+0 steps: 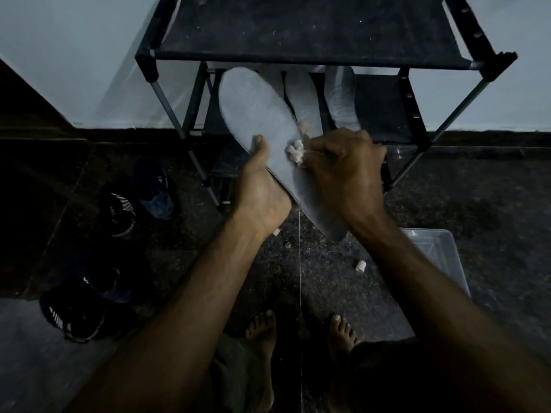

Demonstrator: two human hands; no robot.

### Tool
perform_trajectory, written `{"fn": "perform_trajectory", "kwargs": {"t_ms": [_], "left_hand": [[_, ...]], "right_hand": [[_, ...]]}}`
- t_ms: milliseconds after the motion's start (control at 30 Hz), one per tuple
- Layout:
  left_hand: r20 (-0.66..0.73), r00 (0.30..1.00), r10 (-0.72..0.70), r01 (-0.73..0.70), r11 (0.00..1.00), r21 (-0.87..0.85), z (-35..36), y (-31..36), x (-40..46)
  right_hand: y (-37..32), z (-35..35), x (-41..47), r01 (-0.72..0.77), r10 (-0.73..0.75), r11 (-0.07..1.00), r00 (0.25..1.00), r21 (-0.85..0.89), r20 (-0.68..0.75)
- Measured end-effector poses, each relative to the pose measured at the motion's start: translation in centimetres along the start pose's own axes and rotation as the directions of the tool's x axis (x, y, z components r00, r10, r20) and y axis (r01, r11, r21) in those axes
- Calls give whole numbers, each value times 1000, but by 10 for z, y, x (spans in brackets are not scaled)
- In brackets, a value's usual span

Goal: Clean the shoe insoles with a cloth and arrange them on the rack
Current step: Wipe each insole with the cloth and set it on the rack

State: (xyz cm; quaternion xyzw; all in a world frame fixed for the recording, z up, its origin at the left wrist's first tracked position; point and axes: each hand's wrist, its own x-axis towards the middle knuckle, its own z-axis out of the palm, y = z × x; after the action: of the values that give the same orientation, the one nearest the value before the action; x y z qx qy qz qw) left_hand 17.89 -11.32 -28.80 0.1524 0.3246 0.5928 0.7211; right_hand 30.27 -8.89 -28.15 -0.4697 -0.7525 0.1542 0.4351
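Observation:
My left hand (261,186) grips a long grey insole (256,114) from below, thumb on its upper face, holding it tilted in front of the black shoe rack (298,31). My right hand (347,162) pinches a small white cloth wad (295,150) and presses it against the middle of that insole. Two more grey insoles (301,99) (340,96) lie side by side on the rack's lower shelf, partly hidden behind the held one.
Several dark shoes (89,305) (155,189) sit on the floor at left. A clear plastic box (438,257) stands at right. Small white bits (360,265) lie on the dark speckled floor. My bare feet (262,332) are below. A pale wall runs behind the rack.

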Motion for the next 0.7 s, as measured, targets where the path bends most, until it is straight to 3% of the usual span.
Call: {"fn": "perform_trajectory", "kwargs": {"t_ms": [167, 333, 567, 700], "left_hand": [[-29, 1000, -10, 10, 1000, 15, -3, -1, 1], [-6, 1000, -6, 6, 1000, 6, 3, -4, 0], [-56, 998, -20, 21, 1000, 9, -5, -3, 4], [-21, 1000, -16, 16, 999, 28, 3, -6, 0]], "right_hand": [[-24, 5, -12, 52, -49, 999, 987, -15, 156], [1, 5, 1, -15, 15, 1000, 1000, 10, 8], [-20, 5, -11, 71, -68, 997, 986, -13, 154], [-12, 3, 0, 38, -38, 999, 998, 3, 40]]}}
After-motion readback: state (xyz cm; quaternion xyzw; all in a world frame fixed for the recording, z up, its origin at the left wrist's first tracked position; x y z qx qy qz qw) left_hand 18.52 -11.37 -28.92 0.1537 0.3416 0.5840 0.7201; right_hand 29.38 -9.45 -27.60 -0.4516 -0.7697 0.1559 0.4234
